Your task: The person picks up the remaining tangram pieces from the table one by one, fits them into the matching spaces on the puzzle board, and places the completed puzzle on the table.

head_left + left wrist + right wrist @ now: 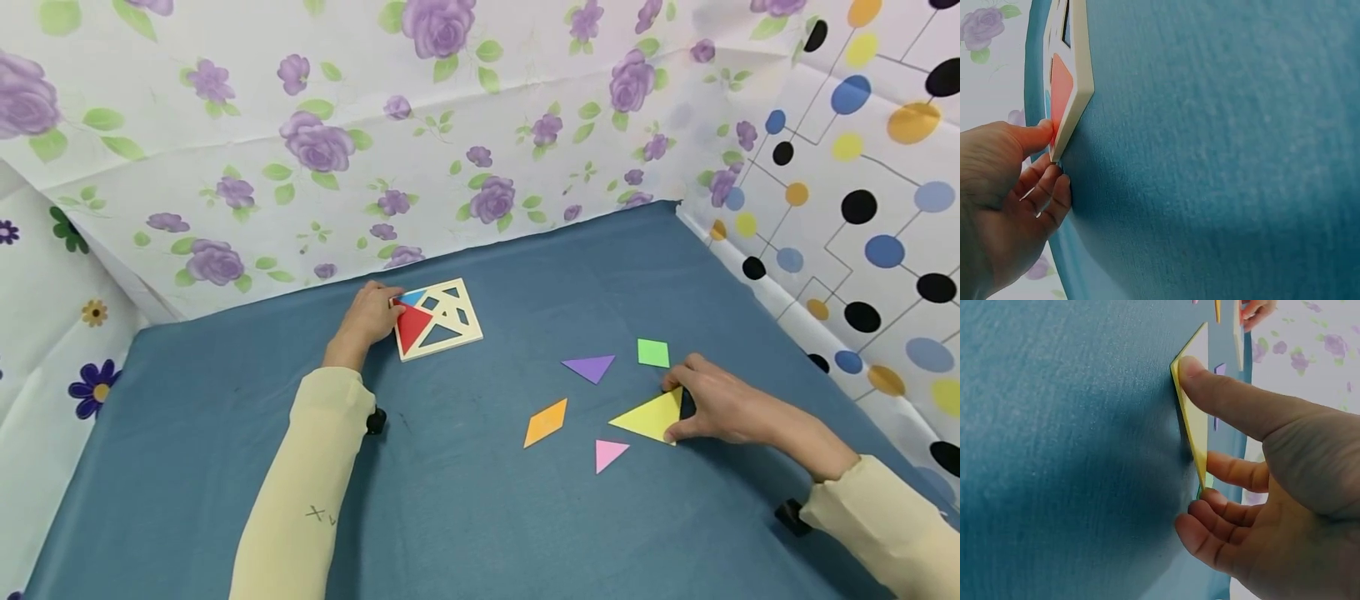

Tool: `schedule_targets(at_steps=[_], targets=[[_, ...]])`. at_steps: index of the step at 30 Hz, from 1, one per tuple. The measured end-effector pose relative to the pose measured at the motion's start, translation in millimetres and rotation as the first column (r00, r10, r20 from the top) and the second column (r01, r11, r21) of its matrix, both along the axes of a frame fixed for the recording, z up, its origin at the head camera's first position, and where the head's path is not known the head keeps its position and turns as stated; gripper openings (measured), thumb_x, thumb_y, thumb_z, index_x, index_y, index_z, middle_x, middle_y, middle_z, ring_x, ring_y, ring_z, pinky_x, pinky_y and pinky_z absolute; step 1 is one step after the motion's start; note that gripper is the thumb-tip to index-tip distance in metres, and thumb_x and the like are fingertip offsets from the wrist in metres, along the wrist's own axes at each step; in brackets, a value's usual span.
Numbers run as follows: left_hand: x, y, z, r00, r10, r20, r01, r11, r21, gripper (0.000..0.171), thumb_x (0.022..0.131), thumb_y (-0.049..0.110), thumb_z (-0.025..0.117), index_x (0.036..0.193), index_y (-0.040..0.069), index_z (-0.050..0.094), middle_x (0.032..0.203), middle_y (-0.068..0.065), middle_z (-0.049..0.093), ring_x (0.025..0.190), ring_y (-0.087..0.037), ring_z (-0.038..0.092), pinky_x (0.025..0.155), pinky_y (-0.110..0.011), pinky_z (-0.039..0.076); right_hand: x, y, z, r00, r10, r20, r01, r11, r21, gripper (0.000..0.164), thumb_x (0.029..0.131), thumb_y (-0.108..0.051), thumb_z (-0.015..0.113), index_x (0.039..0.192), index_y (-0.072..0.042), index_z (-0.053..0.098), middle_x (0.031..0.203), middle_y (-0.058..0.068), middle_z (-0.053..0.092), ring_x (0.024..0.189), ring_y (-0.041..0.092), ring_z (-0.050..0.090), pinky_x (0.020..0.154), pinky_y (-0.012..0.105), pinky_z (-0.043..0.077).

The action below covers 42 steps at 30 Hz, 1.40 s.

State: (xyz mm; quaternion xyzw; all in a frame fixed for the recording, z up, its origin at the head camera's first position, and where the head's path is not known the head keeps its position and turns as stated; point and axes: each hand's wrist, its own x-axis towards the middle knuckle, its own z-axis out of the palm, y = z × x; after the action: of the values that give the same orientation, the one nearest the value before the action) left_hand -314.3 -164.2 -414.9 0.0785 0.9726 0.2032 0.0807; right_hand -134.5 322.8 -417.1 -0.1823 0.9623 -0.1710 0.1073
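At the back of the table lies a wooden tangram board with shaped cut-outs. A red triangle and a blue piece sit in its left side; the other cut-outs show dark cloth. My left hand pinches the board's left edge, thumb on top over the red triangle and fingers at the side. On the right, my right hand holds a large yellow triangle by its short side between thumb and fingers. In the right wrist view the yellow triangle looks tilted; its contact with the cloth is unclear.
Left of and beyond the right hand lie a green square, a purple triangle, an orange parallelogram and a pink triangle. Blue cloth covers the table. Flowered sheeting rises behind, dotted sheeting at right.
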Motion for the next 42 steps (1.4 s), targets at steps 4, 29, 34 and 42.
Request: schedule_targets(at_steps=[4, 29, 34, 42], targets=[[2.9, -1.7, 0.6, 1.0, -0.024, 0.005, 0.024, 1.0, 0.01, 0.047, 0.108, 0.016, 0.054, 0.153, 0.004, 0.05, 0.15, -0.026, 0.041, 0.138, -0.041, 0.037, 0.115, -0.054, 0.033, -0.1, 0.9, -1.0, 1.0, -0.018, 0.0, 0.018, 1.0, -0.011, 0.065, 0.07, -0.043, 0.096, 0.112, -0.001, 0.068, 0.103, 0.011, 0.053, 0.083, 0.02, 0.05, 0.072, 0.039, 0.048], [51.4, -4.0, 1.3, 0.99, -0.14, -0.002, 0.14, 0.99, 0.028, 0.044, 0.104, 0.015, 0.064, 0.146, 0.003, 0.059, 0.133, -0.027, 0.052, 0.122, -0.039, 0.048, 0.106, -0.053, 0.041, 7.2, 2.3, -5.5, 1.0, -0.023, -0.018, 0.022, 0.998, -0.056, 0.064, 0.071, -0.042, 0.095, 0.112, 0.0, 0.068, 0.104, 0.013, 0.055, 0.082, 0.021, 0.05, 0.068, 0.038, 0.047], [61.2, -1.0, 0.7, 0.99, -0.143, 0.013, 0.142, 0.989, 0.051, 0.042, 0.104, 0.015, 0.065, 0.144, 0.003, 0.06, 0.133, -0.026, 0.053, 0.121, -0.038, 0.049, 0.105, -0.052, 0.042, 8.7, 1.8, -4.4, 0.999, -0.024, -0.021, 0.023, 0.998, -0.057, 0.063, 0.072, -0.042, 0.095, 0.111, 0.0, 0.069, 0.105, 0.013, 0.057, 0.085, 0.022, 0.052, 0.07, 0.04, 0.048], [76.4, 2.9, 0.3, 0.986, -0.166, 0.005, 0.165, 0.983, 0.083, 0.039, 0.103, 0.014, 0.066, 0.14, 0.001, 0.064, 0.128, -0.024, 0.056, 0.116, -0.035, 0.052, 0.102, -0.051, 0.044, 10.9, 2.3, -5.9, 0.999, -0.033, -0.025, 0.031, 0.998, -0.06, 0.066, 0.072, -0.043, 0.094, 0.114, 0.001, 0.069, 0.107, 0.013, 0.058, 0.087, 0.023, 0.052, 0.072, 0.042, 0.049]])
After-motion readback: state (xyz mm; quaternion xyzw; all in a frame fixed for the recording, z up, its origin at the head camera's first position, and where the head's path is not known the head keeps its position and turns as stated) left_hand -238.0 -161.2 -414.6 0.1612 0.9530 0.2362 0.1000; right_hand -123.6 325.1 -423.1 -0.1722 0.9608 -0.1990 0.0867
